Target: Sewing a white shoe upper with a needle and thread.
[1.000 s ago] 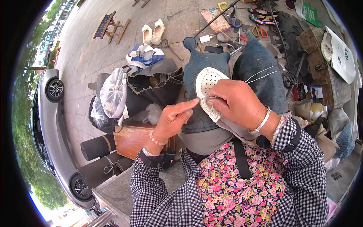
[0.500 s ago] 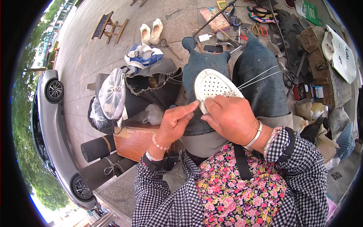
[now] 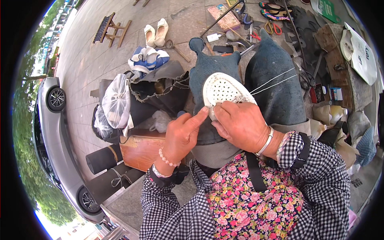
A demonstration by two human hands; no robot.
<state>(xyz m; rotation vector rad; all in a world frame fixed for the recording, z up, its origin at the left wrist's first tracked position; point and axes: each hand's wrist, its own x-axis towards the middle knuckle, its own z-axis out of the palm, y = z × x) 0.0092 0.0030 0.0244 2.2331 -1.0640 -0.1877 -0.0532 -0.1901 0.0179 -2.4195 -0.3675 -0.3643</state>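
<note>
A white shoe (image 3: 225,89) with a pattern of small holes rests toe-away over the blue-grey cloth (image 3: 216,66) on my lap. My right hand (image 3: 242,122) grips its near right part, thumb and fingers pressed together on the upper. At the near left edge, my left hand (image 3: 184,130) pinches the rim with its index fingertip; its other fingers are curled. Two strands of white thread (image 3: 274,82) stretch from the shoe's right side to the upper right, across the cloth over my right knee. Whatever lies under my right fingers is hidden.
Left of my knees stand a dark open bag (image 3: 160,90), a clear plastic bag (image 3: 117,98) and a wooden box (image 3: 143,152). Ahead lie cream shoes (image 3: 156,34), scissors (image 3: 273,28) and other tools. A wooden crate (image 3: 336,60) stands right; a parked car (image 3: 60,140) is far left.
The view has shifted slightly. Both hands keep their hold at about the same spots on the shoe, and the threads stay stretched to the right.
</note>
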